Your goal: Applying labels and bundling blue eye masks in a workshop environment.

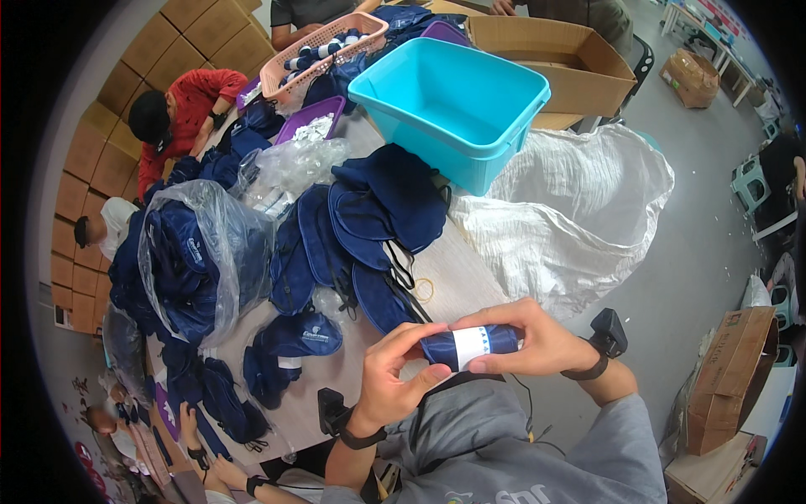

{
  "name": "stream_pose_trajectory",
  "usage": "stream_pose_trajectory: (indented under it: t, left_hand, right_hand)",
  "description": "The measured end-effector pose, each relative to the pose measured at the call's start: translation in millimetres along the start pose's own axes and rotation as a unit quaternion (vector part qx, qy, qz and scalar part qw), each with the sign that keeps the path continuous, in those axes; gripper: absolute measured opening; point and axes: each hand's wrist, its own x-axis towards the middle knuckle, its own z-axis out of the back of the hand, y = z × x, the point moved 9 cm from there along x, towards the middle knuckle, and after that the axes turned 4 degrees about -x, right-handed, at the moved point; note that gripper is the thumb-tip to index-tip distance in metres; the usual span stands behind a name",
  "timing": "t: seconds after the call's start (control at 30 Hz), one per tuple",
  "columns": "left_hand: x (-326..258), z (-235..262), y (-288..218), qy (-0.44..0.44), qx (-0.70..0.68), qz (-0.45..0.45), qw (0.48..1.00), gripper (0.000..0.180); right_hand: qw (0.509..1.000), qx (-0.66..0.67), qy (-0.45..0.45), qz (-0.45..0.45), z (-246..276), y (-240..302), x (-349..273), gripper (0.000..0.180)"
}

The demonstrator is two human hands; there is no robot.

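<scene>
Between both my hands I hold a rolled navy fabric bundle (pixel 432 348) with a white, blue-patterned paper band around its middle. My left hand (pixel 388 375) grips the left end between thumb and fingers. Closed on the right end and the band is my right hand (pixel 533 340), its thumb pressed on the band. Just beyond, on the table, lie several flat navy fabric pieces (pixel 361 220) with black straps, overlapping each other. Left of my left hand is a navy printed pouch-like piece (pixel 312 336), beside another banded roll.
A turquoise bin (pixel 453 139) stands at the back, by a cardboard box (pixel 546 59) and a pink basket (pixel 323 50) of banded rolls. Bagged navy fabric (pixel 189 252) fills the left. A white woven sack (pixel 571 210) hangs off the right edge. Co-workers sit along the far and left sides.
</scene>
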Motion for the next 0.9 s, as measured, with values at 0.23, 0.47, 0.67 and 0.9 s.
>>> stream_pose_trajectory:
  t: [0.23, 0.47, 0.67, 0.9]
  left_hand:
    - [-0.9, -2.9, 2.8, 0.017, 0.002, 0.011, 1.0, 0.063]
    - [-12.6, -8.2, -10.5, 0.021, 0.067, -0.085, 0.994, 0.063]
    - [-9.8, -6.1, -13.2, -0.043, -0.042, -0.077, 0.995, 0.069]
    - [-31.4, 6.8, -4.4, 0.012, 0.0, -0.096, 0.995, 0.067]
  right_hand:
    - [0.998, 0.061, 0.034, 0.002, 4.7, -4.5, -9.2, 0.052]
    - [0.977, -0.093, 0.04, 0.19, -3.9, 26.4, -16.7, 0.068]
    - [0.952, -0.227, -0.075, 0.192, -10.7, 33.4, -18.7, 0.059]
    - [0.946, -0.257, -0.062, 0.188, -28.3, 44.3, -20.3, 0.056]
